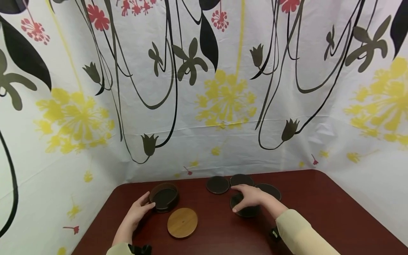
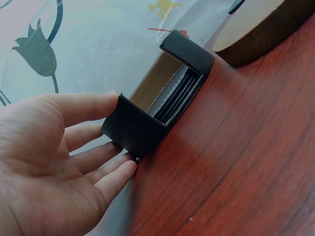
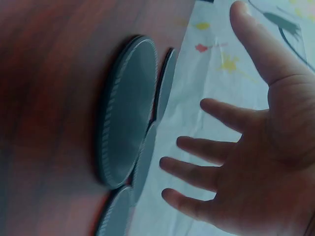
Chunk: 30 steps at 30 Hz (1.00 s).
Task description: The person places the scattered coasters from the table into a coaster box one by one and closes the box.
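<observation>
The coaster holder (image 1: 165, 199) sits near the far left corner of the surface (image 1: 216, 230), mouth up, central axis roughly upright, cut-away side facing the near edge; the left grip (image 1: 137, 211) pinches its left side. The right grip (image 1: 250, 197), spread, hovers over a flat-lying stitched coaster (image 3: 130, 115).

backdrop: white creased sheeting (image 1: 223, 53) on three sides | print: yellow blooms (image 1: 227, 101), red flowers (image 1: 98, 17), large dark leaves (image 1: 209, 44) | furniture: red-brown table (image 1: 216, 230), rounded far corners | light: even
</observation>
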### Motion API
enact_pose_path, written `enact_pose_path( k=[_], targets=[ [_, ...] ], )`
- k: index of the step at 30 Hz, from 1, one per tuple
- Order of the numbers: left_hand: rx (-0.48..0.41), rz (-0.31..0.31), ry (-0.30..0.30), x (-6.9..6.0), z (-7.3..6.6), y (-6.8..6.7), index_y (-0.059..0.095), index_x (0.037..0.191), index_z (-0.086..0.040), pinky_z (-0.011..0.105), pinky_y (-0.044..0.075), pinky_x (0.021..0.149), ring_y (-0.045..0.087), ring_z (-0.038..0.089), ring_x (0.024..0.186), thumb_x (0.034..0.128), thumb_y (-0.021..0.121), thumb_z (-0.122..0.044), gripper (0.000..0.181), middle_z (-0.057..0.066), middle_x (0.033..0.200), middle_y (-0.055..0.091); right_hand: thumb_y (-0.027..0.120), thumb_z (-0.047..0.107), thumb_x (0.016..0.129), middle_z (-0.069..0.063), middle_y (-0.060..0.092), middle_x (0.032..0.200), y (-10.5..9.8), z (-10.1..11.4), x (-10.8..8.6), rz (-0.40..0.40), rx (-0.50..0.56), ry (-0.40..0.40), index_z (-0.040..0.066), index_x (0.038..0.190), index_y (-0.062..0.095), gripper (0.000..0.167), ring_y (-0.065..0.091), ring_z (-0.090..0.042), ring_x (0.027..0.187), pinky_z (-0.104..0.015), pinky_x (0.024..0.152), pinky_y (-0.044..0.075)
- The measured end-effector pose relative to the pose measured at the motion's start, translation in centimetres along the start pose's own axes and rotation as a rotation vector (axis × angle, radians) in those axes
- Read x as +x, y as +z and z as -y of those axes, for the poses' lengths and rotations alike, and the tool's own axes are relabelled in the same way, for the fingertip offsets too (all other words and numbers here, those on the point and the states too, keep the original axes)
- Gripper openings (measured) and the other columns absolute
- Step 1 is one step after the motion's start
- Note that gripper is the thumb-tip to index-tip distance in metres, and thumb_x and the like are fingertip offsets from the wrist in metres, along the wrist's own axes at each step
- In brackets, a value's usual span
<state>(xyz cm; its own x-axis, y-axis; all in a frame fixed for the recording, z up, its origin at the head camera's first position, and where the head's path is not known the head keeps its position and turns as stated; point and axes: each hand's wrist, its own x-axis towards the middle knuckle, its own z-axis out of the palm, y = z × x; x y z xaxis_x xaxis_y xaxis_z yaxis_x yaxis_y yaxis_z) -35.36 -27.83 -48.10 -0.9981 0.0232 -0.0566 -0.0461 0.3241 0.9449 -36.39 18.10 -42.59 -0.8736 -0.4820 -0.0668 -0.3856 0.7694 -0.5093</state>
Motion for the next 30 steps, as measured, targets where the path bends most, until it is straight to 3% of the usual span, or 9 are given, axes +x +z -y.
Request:
enact_pose_path(
  k=[5, 9, 18, 30],
  targets=[
    [0.009, -0.001, -0.021, 0.0, 0.0, -0.1, 0.022, 0.154, -0.003, 0.057, 0.033, 0.106, 0.025, 0.047, 0.138, 0.0958, 0.063, -0.021, 0.073, 0.03, 0.153, 0.021, 0.084, 0.038, 0.074, -0.023, 0.043, 0.144, 0.6, -1.5, -0.6, -0.001, 0.113, 0.057, 0.002, 0.146, 0.042, 0.091, 0.041, -0.044, 0.13, -0.062, 0.097, 0.038],
    [0.01, -0.004, -0.021, 0.1, -0.1, 0.0, 0.022, 0.154, -0.003, 0.056, 0.033, 0.106, 0.026, 0.046, 0.138, 0.0959, 0.063, -0.02, 0.073, 0.03, 0.153, 0.021, 0.086, 0.037, 0.072, -0.025, 0.043, 0.143, 1.2, -2.2, -1.0, -0.018, 0.153, 0.091, 0.001, 0.145, 0.043, 0.091, 0.042, -0.045, 0.129, -0.061, 0.096, 0.039],
    [0.003, 0.001, -0.019, 0.1, -0.1, 0.1, 0.021, 0.154, -0.002, 0.057, 0.033, 0.106, 0.026, 0.046, 0.138, 0.0953, 0.064, -0.021, 0.075, 0.03, 0.153, 0.021, 0.089, 0.042, 0.064, -0.023, 0.046, 0.14, 1.9, -2.5, -1.1, -0.057, -0.015, 0.156, 0.009, 0.139, 0.053, 0.089, 0.041, -0.048, 0.126, -0.073, 0.089, 0.032],
    [0.003, 0.0, -0.01, 0.1, 0.0, 0.0, 0.021, 0.154, -0.002, 0.056, 0.033, 0.106, 0.027, 0.046, 0.138, 0.0956, 0.063, -0.02, 0.074, 0.03, 0.153, 0.022, 0.092, 0.035, 0.061, -0.027, 0.042, 0.141, 2.2, -2.5, -0.8, -0.038, -0.095, 0.171, 0.01, 0.136, 0.056, 0.087, 0.038, -0.049, 0.127, -0.074, 0.09, 0.031]
  ],
)
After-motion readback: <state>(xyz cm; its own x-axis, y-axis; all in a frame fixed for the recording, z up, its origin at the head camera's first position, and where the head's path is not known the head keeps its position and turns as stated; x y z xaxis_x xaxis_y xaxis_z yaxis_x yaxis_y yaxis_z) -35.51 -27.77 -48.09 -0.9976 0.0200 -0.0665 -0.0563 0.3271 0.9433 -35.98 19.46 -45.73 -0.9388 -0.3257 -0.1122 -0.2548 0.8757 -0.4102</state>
